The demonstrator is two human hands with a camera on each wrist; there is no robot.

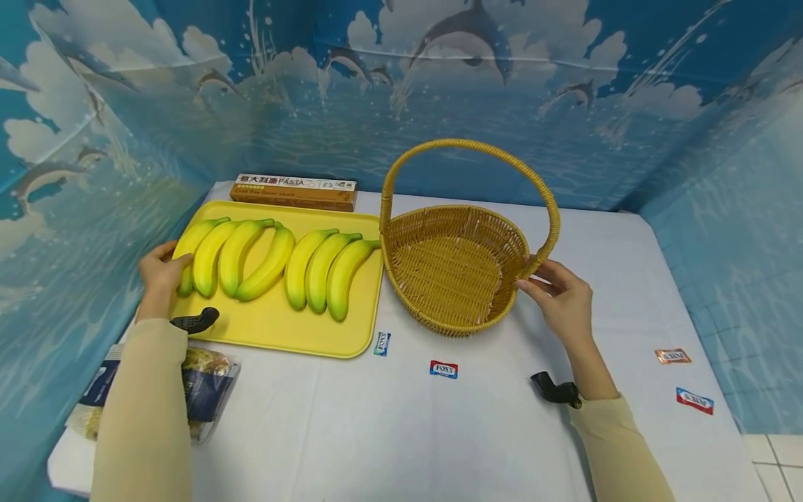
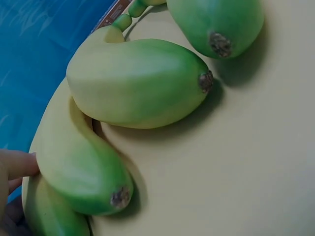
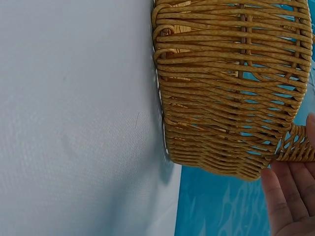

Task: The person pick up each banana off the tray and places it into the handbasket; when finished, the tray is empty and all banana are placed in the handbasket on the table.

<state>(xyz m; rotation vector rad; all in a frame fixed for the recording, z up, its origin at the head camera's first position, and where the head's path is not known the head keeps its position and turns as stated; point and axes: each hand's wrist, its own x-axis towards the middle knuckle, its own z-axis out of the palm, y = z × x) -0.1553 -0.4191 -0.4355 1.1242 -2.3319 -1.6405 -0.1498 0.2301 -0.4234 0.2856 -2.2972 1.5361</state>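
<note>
The head view looks forward and down from the near edge of the bench [image 1: 401, 432], taking in its whole top to the far corners. The left wrist view sits very close over the bananas [image 2: 133, 83] on the yellow tray [image 2: 246, 172] — shared with the head view. The right wrist view presses near the basket [image 3: 226, 98] wall — also shared.

Both hands forward and apart, left hand [image 1: 159, 273] and right hand [image 1: 560, 296], fingers relaxed.

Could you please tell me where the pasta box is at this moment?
In the head view the pasta box lies at the table's far left edge, against the blue backdrop, just behind the yellow tray of bananas.
</note>
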